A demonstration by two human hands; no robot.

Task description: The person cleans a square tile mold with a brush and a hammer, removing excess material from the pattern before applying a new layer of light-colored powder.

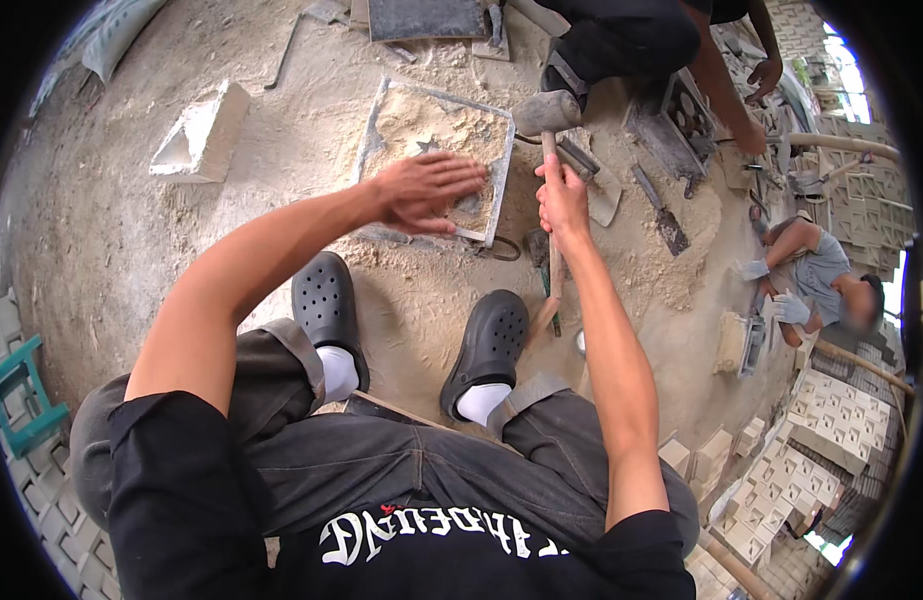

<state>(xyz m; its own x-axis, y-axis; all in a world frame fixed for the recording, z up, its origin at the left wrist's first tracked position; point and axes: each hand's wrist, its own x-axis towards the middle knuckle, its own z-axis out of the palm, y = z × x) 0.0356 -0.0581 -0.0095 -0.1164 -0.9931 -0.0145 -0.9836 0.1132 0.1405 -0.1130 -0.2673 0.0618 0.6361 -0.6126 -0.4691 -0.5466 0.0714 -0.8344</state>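
Note:
A square metal mould frame (377, 125) lies on the ground before me, filled with pale, crumbly powder (431, 115). Dark metal shapes, one like a star, show through the powder. My left hand (429, 190) is over the near right part of the mould, fingers stretched and nothing held; whether the palm touches the powder I cannot tell. To the right of the frame, my right hand (563, 205) is closed round the wooden handle of a mallet (547, 114). Its thick grey head is up beside the frame's far right corner, and the handle slants down toward my right shoe.
A hollowed white block (201, 135) stands at left. Beyond the mallet, a flat dusty tool (661, 212) lies on powder. A co-worker's arm (721, 95) reaches over another metal mould (678, 125); another gloved person (816, 270) crouches farther right. Patterned pale blocks (781, 490) are stacked lower right.

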